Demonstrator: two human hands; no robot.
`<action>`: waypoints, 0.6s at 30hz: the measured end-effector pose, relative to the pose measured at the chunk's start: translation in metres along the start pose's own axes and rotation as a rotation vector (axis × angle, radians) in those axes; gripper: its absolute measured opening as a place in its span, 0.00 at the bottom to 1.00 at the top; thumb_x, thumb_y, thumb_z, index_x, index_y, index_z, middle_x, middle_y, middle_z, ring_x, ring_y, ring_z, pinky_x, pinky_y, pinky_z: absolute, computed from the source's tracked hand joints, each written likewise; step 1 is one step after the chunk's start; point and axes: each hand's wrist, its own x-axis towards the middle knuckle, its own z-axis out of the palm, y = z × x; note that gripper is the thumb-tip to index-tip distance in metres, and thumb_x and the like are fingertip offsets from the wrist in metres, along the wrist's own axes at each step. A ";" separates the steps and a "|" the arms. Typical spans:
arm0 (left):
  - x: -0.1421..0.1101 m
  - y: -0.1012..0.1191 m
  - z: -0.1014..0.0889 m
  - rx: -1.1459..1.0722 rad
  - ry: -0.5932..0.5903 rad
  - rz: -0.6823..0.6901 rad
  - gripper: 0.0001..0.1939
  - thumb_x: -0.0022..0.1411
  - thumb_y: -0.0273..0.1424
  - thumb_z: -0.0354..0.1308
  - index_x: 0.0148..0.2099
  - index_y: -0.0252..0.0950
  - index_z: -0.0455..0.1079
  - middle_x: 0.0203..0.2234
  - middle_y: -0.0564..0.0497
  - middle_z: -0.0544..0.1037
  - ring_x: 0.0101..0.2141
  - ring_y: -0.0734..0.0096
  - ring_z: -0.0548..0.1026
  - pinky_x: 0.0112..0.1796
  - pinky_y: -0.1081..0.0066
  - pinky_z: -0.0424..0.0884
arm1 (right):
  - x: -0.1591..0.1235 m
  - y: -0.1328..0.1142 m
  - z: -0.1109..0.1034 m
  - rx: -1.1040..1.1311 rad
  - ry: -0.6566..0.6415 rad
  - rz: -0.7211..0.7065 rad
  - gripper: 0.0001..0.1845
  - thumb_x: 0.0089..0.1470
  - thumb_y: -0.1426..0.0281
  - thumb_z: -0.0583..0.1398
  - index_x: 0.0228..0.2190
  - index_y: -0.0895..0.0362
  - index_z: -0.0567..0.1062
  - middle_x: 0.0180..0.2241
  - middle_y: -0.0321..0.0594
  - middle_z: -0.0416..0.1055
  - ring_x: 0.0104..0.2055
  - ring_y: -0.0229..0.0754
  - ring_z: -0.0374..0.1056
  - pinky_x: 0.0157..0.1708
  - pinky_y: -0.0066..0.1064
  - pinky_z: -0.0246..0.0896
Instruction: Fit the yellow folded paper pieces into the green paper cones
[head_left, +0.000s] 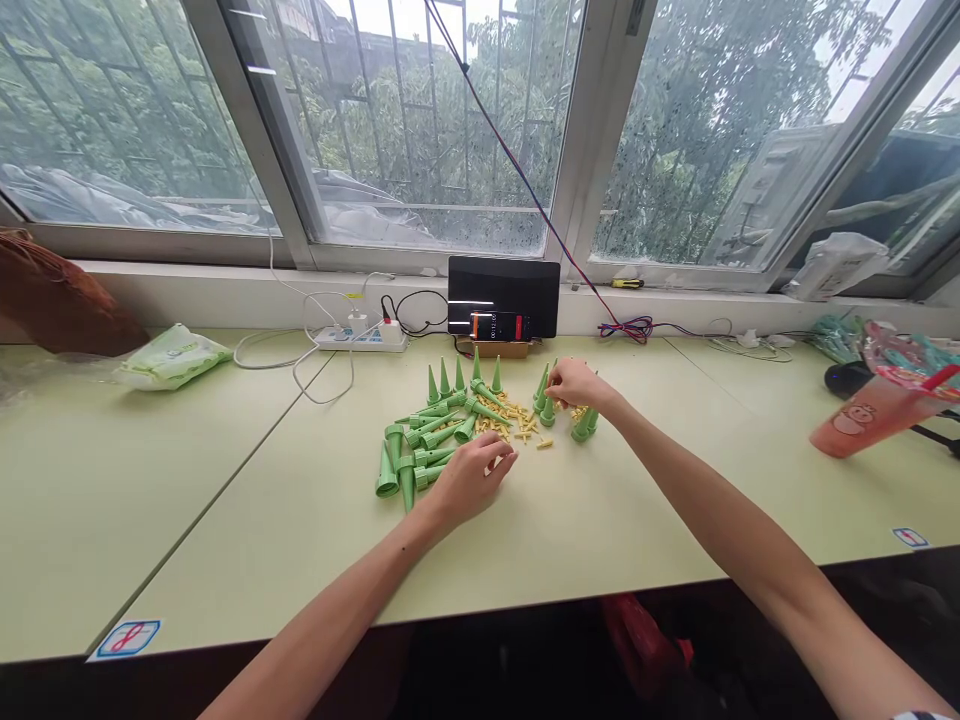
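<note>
My right hand (pixel 574 382) reaches to the far side of the table, its fingers pinched at the tip of an upright green plastic cone spike (pixel 548 412). More green spikes (pixel 585 425) stand beside and under that hand. My left hand (pixel 474 474) rests low over the table with fingers curled and tips close together; whatever is in them is hidden. Just beyond it lies a pile of small yellow plastic pieces (pixel 517 415). Left of the pile, several green spikes (pixel 427 435) lie heaped, and a row of others (pixel 445 378) stands upright behind.
Behind the pieces, a phone (pixel 499 326) leans against a black tablet (pixel 525 280). A power strip (pixel 360 337) with cables lies at the back. A tissue pack (pixel 176 357) is at left; a pink drink cup (pixel 874 415) leans at right. The table's front edge is near my forearms.
</note>
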 end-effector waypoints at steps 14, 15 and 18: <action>0.001 -0.001 0.002 0.002 0.010 0.009 0.17 0.71 0.37 0.47 0.35 0.37 0.72 0.32 0.50 0.72 0.28 0.72 0.68 0.33 0.69 0.65 | -0.002 0.001 0.002 -0.001 -0.006 0.010 0.06 0.53 0.76 0.63 0.25 0.63 0.79 0.19 0.42 0.76 0.16 0.36 0.67 0.18 0.23 0.63; 0.001 -0.001 0.002 0.002 0.008 0.006 0.17 0.71 0.37 0.47 0.35 0.37 0.72 0.32 0.50 0.72 0.28 0.72 0.68 0.32 0.69 0.65 | -0.003 0.001 0.002 0.002 -0.007 0.017 0.06 0.53 0.75 0.63 0.26 0.63 0.79 0.19 0.42 0.76 0.17 0.36 0.68 0.18 0.23 0.63; 0.001 0.000 0.001 0.000 0.001 0.002 0.16 0.71 0.36 0.48 0.34 0.37 0.72 0.32 0.50 0.72 0.29 0.72 0.68 0.32 0.70 0.65 | -0.005 -0.002 0.002 0.000 -0.011 0.029 0.05 0.53 0.74 0.64 0.28 0.63 0.79 0.19 0.43 0.76 0.18 0.37 0.69 0.17 0.23 0.63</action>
